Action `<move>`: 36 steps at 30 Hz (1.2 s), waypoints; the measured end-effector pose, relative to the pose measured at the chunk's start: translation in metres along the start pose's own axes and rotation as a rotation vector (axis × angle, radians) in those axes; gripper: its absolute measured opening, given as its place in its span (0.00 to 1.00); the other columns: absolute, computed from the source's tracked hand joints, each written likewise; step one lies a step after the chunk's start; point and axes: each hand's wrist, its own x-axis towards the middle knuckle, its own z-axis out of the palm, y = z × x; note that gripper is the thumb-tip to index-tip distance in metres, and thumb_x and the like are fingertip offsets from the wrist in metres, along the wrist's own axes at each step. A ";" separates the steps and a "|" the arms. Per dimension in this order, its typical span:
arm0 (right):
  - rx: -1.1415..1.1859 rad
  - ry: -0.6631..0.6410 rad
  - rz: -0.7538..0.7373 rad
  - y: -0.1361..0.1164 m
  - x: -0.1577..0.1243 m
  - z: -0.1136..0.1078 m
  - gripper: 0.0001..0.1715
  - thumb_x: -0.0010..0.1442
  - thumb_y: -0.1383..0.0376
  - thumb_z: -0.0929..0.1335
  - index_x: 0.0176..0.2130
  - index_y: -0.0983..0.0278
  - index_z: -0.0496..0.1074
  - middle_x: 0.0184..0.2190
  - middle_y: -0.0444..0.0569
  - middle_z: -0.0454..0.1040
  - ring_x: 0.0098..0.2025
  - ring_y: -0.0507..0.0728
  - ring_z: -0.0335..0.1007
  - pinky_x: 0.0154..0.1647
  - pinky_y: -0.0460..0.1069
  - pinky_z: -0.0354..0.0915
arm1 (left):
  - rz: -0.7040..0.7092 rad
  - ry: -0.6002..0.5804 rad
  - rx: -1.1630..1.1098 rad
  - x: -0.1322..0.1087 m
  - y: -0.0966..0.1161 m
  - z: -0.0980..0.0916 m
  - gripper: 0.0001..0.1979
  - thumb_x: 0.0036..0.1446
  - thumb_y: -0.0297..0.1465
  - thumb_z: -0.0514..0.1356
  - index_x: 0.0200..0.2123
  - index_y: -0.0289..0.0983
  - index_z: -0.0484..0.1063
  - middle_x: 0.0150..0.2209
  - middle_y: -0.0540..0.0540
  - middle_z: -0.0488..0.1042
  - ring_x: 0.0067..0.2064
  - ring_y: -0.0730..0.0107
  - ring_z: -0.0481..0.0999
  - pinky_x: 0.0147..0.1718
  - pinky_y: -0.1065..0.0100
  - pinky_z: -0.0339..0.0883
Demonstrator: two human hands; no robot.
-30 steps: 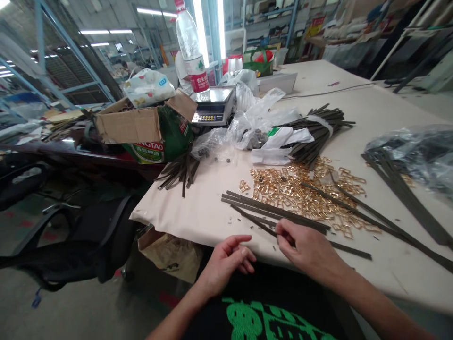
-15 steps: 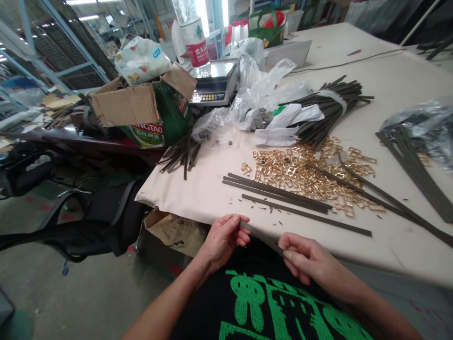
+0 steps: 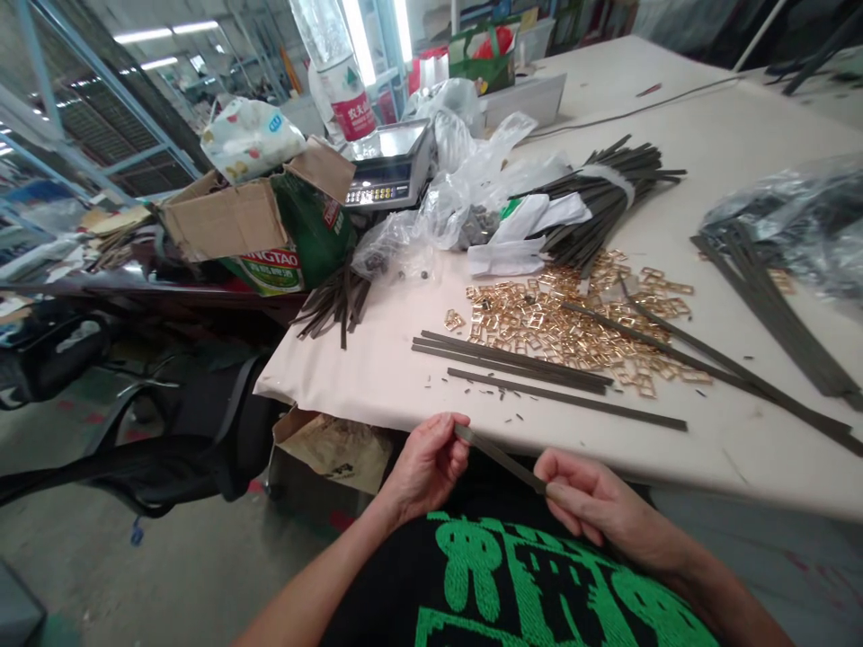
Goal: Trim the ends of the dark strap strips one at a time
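cardboard box (image 3: 222,220), ragged-flapped with a green printed side, sits at the far left with a white soft pack (image 3: 253,135) perched on top; what else is in it i can't make out. right beside it a water bottle (image 3: 354,112) stands on a scale (image 3: 374,193). in front of the scale a clear plastic bag (image 3: 441,202) sprawls, with small dark pieces in it. farther back, a green bag (image 3: 472,67) has something red inside, near a white box (image 3: 522,101). below the table edge there's a brown bag (image 3: 330,449), its contents hidden from me. over on the right, another clear bag (image 3: 796,207) lies crumpled, with dark strips sticking out from beside it.

a heap of gold buckles (image 3: 539,323) is spread mid-table, with loose strips lying across its right part. a tied bundle (image 3: 600,202) rests behind it, and a few flat strips (image 3: 512,364) lie in front, between the heap and the person.

the held strip (image 3: 502,458) is stretched just off the near table edge, before the person's body: the left hand (image 3: 428,454) pinches one end, the right hand (image 3: 586,499) grips the other.
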 end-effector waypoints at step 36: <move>0.462 -0.044 -0.258 0.026 -0.030 -0.003 0.23 0.52 0.51 0.75 0.30 0.66 0.67 0.15 0.39 0.70 0.11 0.42 0.53 0.09 0.36 0.47 | -0.153 0.487 0.086 0.004 -0.007 -0.075 0.07 0.64 0.24 0.57 0.34 0.33 0.74 0.21 0.51 0.70 0.18 0.84 0.68 0.18 0.84 0.65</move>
